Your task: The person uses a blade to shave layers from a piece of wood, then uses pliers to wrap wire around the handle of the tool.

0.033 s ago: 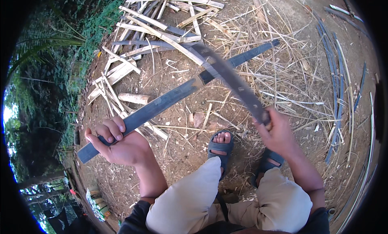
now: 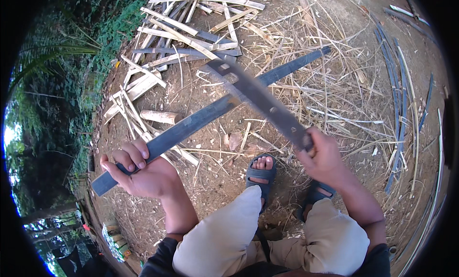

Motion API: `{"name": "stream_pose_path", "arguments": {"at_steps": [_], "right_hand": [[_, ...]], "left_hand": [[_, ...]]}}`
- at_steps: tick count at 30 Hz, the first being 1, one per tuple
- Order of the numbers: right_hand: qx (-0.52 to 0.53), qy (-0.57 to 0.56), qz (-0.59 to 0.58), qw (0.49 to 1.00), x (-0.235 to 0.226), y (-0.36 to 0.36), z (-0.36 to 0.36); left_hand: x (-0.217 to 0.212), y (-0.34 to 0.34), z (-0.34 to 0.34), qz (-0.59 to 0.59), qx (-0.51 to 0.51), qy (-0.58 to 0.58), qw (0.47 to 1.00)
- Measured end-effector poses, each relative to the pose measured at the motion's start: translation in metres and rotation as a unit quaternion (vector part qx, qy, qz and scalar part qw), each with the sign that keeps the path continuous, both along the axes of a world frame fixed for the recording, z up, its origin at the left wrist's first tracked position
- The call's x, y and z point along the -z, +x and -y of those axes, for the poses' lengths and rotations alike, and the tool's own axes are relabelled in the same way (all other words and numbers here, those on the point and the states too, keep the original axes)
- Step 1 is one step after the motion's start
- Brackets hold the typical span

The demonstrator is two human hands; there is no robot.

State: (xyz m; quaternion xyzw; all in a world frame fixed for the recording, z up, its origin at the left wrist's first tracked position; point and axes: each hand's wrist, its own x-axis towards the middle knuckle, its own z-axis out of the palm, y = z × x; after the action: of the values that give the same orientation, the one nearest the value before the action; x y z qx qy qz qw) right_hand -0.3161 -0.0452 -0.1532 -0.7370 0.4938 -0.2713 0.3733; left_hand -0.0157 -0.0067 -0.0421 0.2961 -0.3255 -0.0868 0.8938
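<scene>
My left hand (image 2: 138, 169) is closed around the near end of a long, flat, dark bamboo strip (image 2: 191, 125). The strip slants up to the right, with a pale brown scraped patch at its middle joint. My right hand (image 2: 322, 155) grips the handle of a machete (image 2: 282, 117), whose dark, slightly blurred blade has several holes along it. That blade crosses over the strip just beyond the scraped patch and hides part of it. Whether the edge touches the strip, I cannot tell.
Split bamboo pieces (image 2: 177, 33) lie heaped at the far left. Pale shavings (image 2: 334, 86) cover the ground beyond my sandalled feet (image 2: 262, 174). Long dark strips (image 2: 394, 86) lie at the right, a short bamboo length (image 2: 160, 116) at the left. Green plants (image 2: 81, 52) border the left side.
The machete blade has swung left and a little nearer, toward the strip's scraped joint. My right hand shifted slightly left with it. My left hand and the strip hardly moved.
</scene>
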Motion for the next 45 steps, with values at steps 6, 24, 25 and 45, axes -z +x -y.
{"name": "stream_pose_path", "arguments": {"at_steps": [6,24,25,45], "right_hand": [[-0.094,-0.038,-0.015,0.995,-0.007,0.03,-0.002],[-0.106,-0.049,0.023,0.993,-0.018,0.02,-0.007],[-0.082,-0.02,0.033,0.996,-0.013,0.023,-0.002],[-0.121,-0.112,-0.035,0.986,-0.026,-0.006,-0.003]], "left_hand": [[-0.003,-0.014,-0.012,0.035,-0.014,-0.002,0.999],[-0.012,-0.041,-0.025,0.084,-0.017,0.012,0.996],[-0.015,-0.041,-0.027,0.098,-0.02,0.012,0.995],[-0.012,-0.045,-0.037,0.091,0.121,-0.063,0.987]]}}
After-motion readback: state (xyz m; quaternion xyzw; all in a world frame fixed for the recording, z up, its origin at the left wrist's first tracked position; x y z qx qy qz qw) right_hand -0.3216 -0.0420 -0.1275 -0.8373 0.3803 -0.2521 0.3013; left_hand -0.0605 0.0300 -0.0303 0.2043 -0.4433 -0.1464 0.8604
